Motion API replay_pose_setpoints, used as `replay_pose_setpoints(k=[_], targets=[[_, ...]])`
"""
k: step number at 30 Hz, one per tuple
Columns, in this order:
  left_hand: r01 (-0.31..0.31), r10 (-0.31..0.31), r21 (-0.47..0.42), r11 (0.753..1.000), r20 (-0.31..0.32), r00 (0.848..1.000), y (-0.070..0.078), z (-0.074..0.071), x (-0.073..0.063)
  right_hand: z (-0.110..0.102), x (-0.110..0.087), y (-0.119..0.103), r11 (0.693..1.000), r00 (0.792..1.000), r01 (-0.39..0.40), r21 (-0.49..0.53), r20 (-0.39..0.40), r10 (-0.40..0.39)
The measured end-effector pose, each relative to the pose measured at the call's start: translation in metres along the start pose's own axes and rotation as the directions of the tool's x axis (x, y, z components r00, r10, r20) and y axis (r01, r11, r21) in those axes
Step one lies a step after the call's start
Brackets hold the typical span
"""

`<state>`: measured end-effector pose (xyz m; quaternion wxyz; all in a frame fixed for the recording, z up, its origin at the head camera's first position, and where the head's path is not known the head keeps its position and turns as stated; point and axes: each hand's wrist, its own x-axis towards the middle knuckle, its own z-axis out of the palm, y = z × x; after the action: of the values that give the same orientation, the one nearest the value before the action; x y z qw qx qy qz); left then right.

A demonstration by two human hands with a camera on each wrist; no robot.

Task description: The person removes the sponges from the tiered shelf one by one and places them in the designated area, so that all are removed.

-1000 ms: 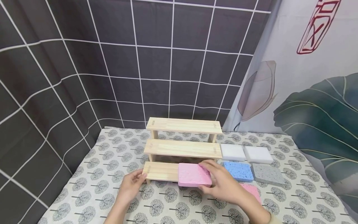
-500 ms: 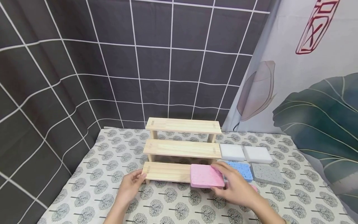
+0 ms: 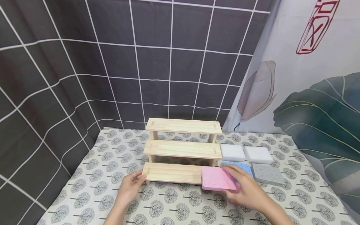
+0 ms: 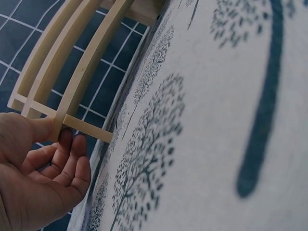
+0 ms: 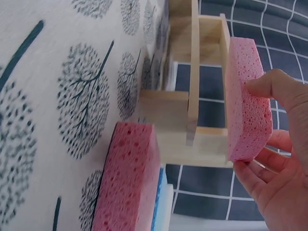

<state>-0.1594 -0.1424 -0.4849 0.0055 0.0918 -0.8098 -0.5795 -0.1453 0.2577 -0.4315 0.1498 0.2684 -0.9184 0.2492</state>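
Note:
A three-step wooden shelf point(image 3: 174, 173) stands on the table. My left hand point(image 3: 130, 186) pinches the left end of its lowest step; in the left wrist view the thumb lies on one side of the board and the fingertips on the other. My right hand point(image 3: 244, 187) grips a pink sponge point(image 3: 216, 178) between thumb and fingers, at the right end of that step in the head view. In the right wrist view this sponge point(image 5: 248, 106) is apart from a second pink sponge point(image 5: 127, 178), which lies on the cloth and is mostly hidden behind my right hand in the head view.
Right of the shelf lie two white sponges point(image 3: 232, 152), a blue sponge point(image 3: 239, 167) partly behind my right hand, and a grey sponge point(image 3: 267, 173). A tree-patterned cloth point(image 3: 92, 190) covers the table. A dark grid curtain point(image 3: 157, 62) hangs behind.
My right hand has carried the pink sponge rightward along the lowest step to its right end, covering more of the blue sponge. The left hand has kept its grip on the shelf.

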Motion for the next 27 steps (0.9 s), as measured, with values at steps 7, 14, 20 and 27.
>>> replay_pose_setpoints(k=[7,14,20,27], targets=[[0.004,-0.004,0.006,1.000,-0.002,1.000,0.001,0.000,-0.001,-0.008,-0.011,0.012,0.999,1.000,-0.017,-0.041,-0.023,0.016],[0.005,-0.005,0.006,1.000,0.000,1.000,0.001,-0.001,-0.001,-0.015,-0.023,0.022,0.997,0.998,-0.049,-0.056,-0.034,0.048],[0.007,-0.007,-0.004,1.000,0.006,1.000,0.001,-0.001,-0.001,-0.019,-0.035,0.032,0.996,0.996,-0.076,-0.049,-0.046,0.074],[0.012,-0.012,-0.002,1.000,0.009,1.000,0.001,-0.001,-0.001,-0.023,-0.050,0.045,0.991,0.991,-0.118,-0.065,-0.078,0.113]])
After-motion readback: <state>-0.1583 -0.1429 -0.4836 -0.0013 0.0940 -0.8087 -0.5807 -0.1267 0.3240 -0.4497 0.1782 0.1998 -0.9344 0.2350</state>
